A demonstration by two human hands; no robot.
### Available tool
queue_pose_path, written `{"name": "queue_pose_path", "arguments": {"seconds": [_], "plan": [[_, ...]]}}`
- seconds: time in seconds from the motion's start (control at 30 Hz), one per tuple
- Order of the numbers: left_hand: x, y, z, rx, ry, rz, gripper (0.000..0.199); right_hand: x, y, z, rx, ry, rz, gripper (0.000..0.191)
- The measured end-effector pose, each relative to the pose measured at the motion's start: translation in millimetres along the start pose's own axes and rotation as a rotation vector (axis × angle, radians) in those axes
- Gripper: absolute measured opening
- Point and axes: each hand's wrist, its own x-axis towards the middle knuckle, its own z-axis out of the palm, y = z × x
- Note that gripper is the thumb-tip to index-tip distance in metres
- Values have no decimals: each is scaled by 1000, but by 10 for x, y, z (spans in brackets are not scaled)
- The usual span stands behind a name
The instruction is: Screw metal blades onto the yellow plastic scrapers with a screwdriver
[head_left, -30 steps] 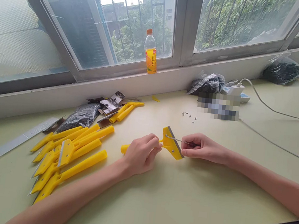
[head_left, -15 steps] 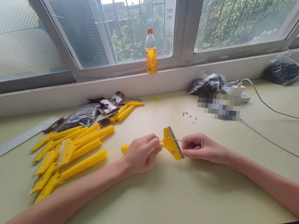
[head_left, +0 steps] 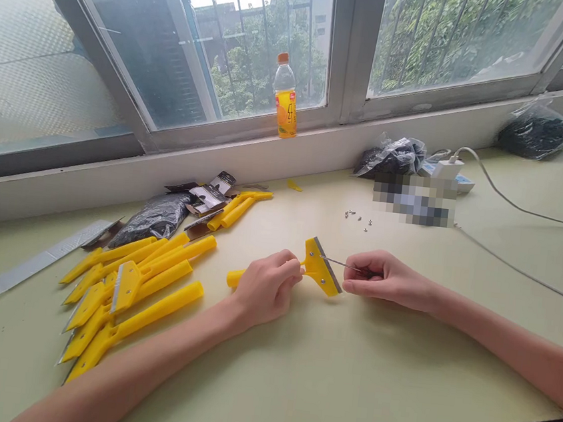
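Observation:
My left hand [head_left: 268, 283] is closed around the handle of a yellow scraper [head_left: 320, 273], holding it just over the table. The scraper's wide head points right, with a grey blade strip along its edge and two screws in its face. Between the thumb and fingers of my right hand [head_left: 389, 278] is a thin metal hex key [head_left: 339, 263]. Its tip lies by the blade edge, a little right of the upper screw. The key's rear end is mostly hidden in my fingers. Several other yellow scrapers [head_left: 160, 316] are piled left of my left hand.
Small loose screws [head_left: 360, 218] lie beyond my hands. Yellow handles [head_left: 238, 212], a black plastic bag [head_left: 152, 219] and a long clear strip [head_left: 37, 262] sit at the left. At the back right are another bag [head_left: 392, 159] and a charger with cable [head_left: 447, 168]. A bottle [head_left: 286, 104] stands on the windowsill.
The hex key's tip has come off the upper screw and shifted right. The scraper head has turned and moved slightly left and up in my left hand.

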Motion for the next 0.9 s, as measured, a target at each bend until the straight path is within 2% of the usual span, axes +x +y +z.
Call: {"name": "queue_pose_path", "arguments": {"seconds": [0.13, 0.3, 0.5, 0.6, 0.67, 0.73, 0.83, 0.9], "plan": [[0, 14, 6, -12, -5, 73, 11, 3, 31, 3, 71, 85, 14, 42], [13, 17, -3, 18, -28, -42, 12, 2, 53, -3, -43, 209, -20, 49], [8, 44, 12, 113, -72, -95, 10, 25, 85, -25, -104, 325, -75, 46], [-27, 83, -54, 243, -154, -71, 13, 38, 115, -37, -87, 356, -56, 44], [-63, 119, -189, 388, -257, -29, 17, 38, 120, -37, -82, 345, -38, 44], [-109, 143, -407, 556, -300, -80, 22, 34, 111, -32, -85, 323, -25, 44], [-199, 91, -841, 672, -236, -256, 21, 36, 80, -28, -75, 312, -8, 44], [-288, -34, -1146, 686, -164, -405, 20, 47, 60, -33, -59, 317, -2, 44]]}}
